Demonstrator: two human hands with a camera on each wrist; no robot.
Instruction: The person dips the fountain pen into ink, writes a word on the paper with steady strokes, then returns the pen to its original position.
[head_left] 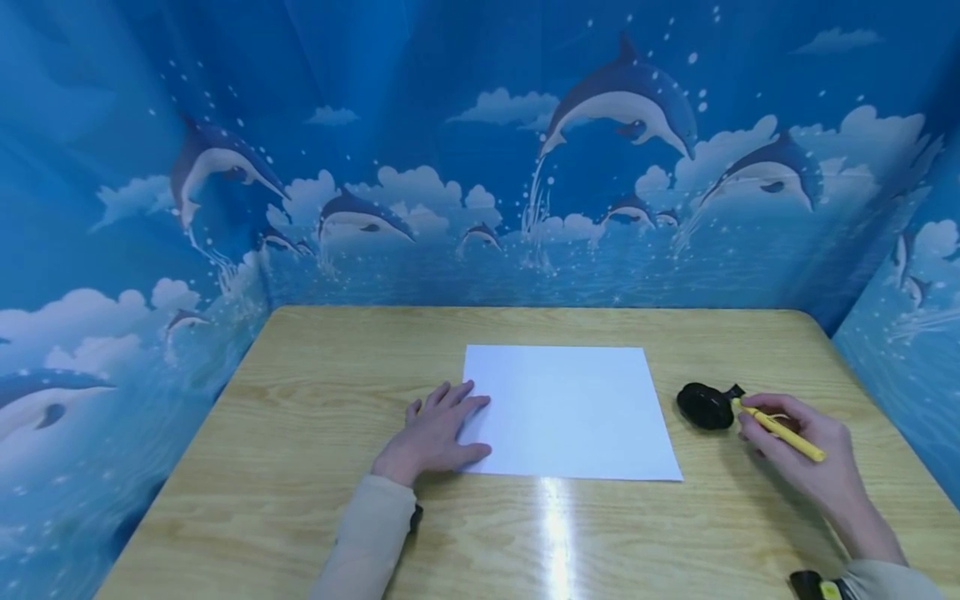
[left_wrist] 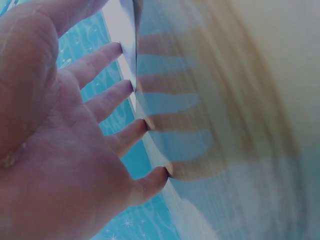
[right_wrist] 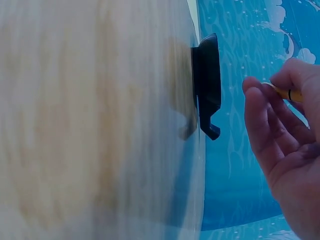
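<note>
A sheet of white paper (head_left: 562, 412) lies flat on the wooden table. My left hand (head_left: 438, 429) spreads its fingers over the paper's left edge, thumb and fingertips down; the left wrist view shows the hand (left_wrist: 75, 125) from its palm side, fingertips on the surface. To the right of the sheet stands a small shallow black dish (head_left: 703, 407) with a short tab; its profile (right_wrist: 209, 75) shows in the right wrist view. Beside it my right hand (head_left: 813, 450) pinches a slim yellow pen (head_left: 795, 442) between thumb and fingers. One pen end overlaps the dish's edge in the head view.
The wood-grain table (head_left: 315, 400) reaches back to a blue curtain (head_left: 420, 158) printed with dolphins and clouds, which also hangs at both sides. A bright light reflection shows on the tabletop in front of the paper.
</note>
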